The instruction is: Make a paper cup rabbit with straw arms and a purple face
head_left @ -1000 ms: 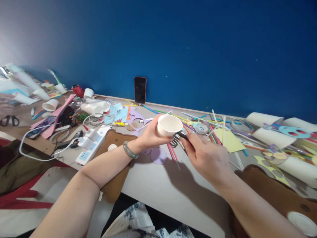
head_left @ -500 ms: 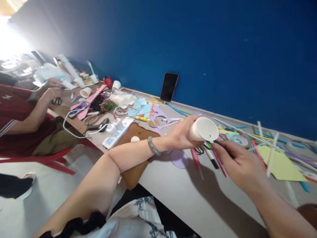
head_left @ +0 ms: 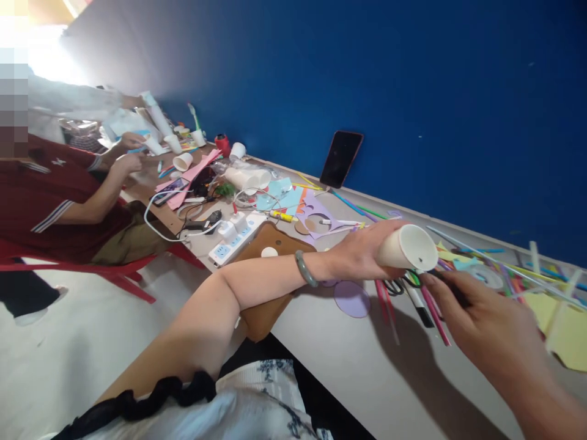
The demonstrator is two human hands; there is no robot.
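Head view: the left hand (head_left: pixel 362 250) has its fingers wrapped round the paper cup (head_left: pixel 408 247) above the tabletop (head_left: pixel 343 348), long axis aslant, mouth rightward; the right hand (head_left: pixel 481 318), fingers pinching a dark tool (head_left: pixel 453 289) (mostly hidden), sits just right of the cup's lower side

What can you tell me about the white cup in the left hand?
The white cup looks like plain paper, with a round rim and no print on the visible side. It is tipped over, its open mouth facing the camera, and held above the table. The left hand grips its wall. At its lower edge, a dark tool in the right hand appears to touch it. A small dark spot shows inside; whether it's a hole is unclear.
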